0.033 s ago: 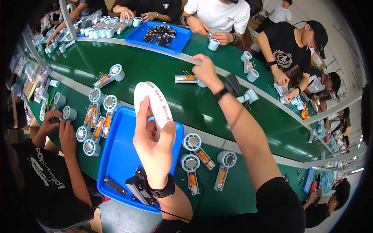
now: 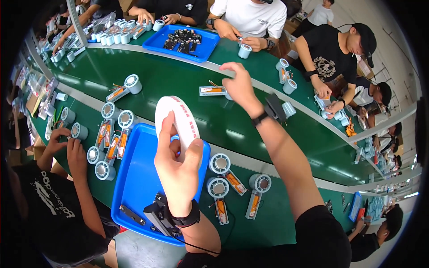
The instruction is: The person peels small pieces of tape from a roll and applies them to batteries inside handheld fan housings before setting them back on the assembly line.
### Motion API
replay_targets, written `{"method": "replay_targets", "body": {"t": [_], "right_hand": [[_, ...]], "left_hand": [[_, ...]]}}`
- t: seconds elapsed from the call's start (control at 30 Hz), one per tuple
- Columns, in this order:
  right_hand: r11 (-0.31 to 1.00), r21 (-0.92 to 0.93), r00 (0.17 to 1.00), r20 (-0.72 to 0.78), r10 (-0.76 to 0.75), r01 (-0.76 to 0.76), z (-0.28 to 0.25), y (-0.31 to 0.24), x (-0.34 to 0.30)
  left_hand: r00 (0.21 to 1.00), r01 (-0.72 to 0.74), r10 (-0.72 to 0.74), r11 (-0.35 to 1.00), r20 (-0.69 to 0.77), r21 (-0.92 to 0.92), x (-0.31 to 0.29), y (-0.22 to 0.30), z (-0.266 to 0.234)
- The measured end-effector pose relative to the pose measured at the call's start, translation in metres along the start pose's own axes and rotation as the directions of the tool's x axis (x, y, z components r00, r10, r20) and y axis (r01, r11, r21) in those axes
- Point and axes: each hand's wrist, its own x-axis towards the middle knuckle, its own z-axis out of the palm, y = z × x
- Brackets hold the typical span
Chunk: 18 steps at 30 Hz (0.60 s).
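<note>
My left hand [image 2: 178,172] grips a white tape roll [image 2: 181,120] with red print along its edge, held upright over the blue tray [image 2: 136,174]. Fingers and thumb wrap its near side. My right hand [image 2: 241,87] is raised over the green conveyor, thumb and forefinger apart, and I see nothing between them. Beside it a pale-blue handheld fan housing [image 2: 212,91] with an orange-wrapped battery lies on the belt, its round end partly hidden behind that hand. Another pale-blue part [image 2: 289,109] shows beyond my right wrist.
Open fan units [image 2: 219,187] lie right of the tray, more [image 2: 107,134] to its left. One fan [image 2: 132,85] sits on the belt. A black part [image 2: 132,214] lies in my tray. Co-workers handle fans around the line; a far blue tray [image 2: 181,42] holds small black parts.
My right hand's thumb and forefinger have spread apart, and the hand has shifted slightly to the right. My left hand keeps the tape roll in nearly the same place.
</note>
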Motion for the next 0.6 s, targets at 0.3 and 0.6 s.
{"method": "replay_targets", "body": {"t": [0.3, 0.6], "right_hand": [[0.927, 0.223, 0.874, 0.325, -0.362, 0.301, -0.140, -0.164, -0.084], [0.960, 0.219, 0.933, 0.275, -0.233, 0.175, -0.149, -0.146, -0.121]], "left_hand": [[0.938, 0.075, -0.046, 0.995, 0.342, -0.071, -0.002, -0.012, 0.013], [0.817, -0.083, -0.093, 0.958, 0.569, 0.275, -0.008, -0.014, 0.021]]}}
